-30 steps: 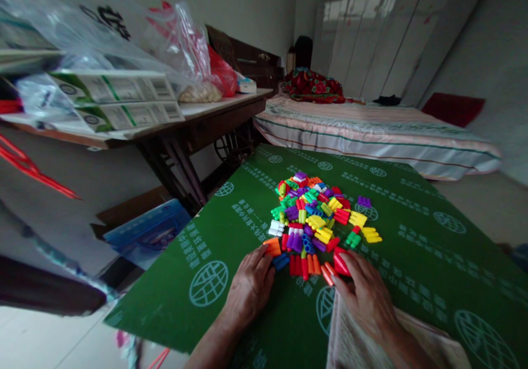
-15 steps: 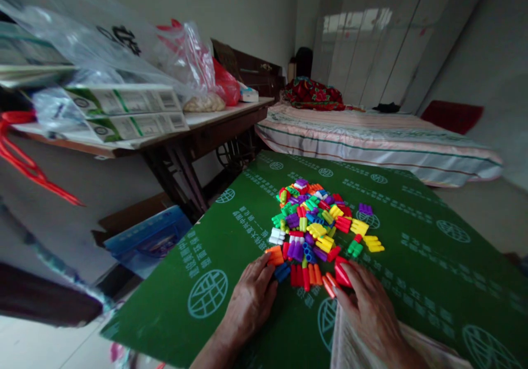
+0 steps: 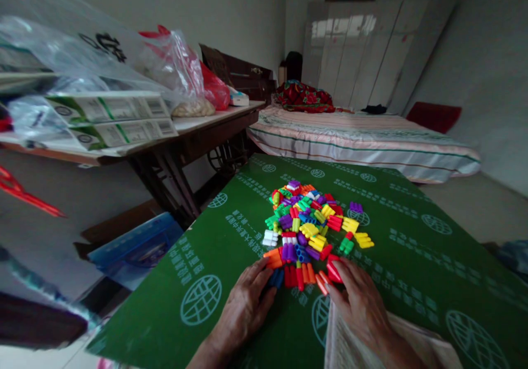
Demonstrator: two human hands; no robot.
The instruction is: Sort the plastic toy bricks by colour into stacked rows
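Bracketing the near side of the pile of plastic connector blocks, the left hand curves its fingertips onto an orange block beside a blue block, while the right hand covers part of a red block, thumb by a slimmer orange-red block; I cannot tell whether either pinches. Perhaps this hems loose pieces in. Beneath the pile, a green board stretches left and right, giving sliding room; its far edge lies beyond, before the bed.

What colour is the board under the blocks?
The board is green with pale prints, best in the head view.
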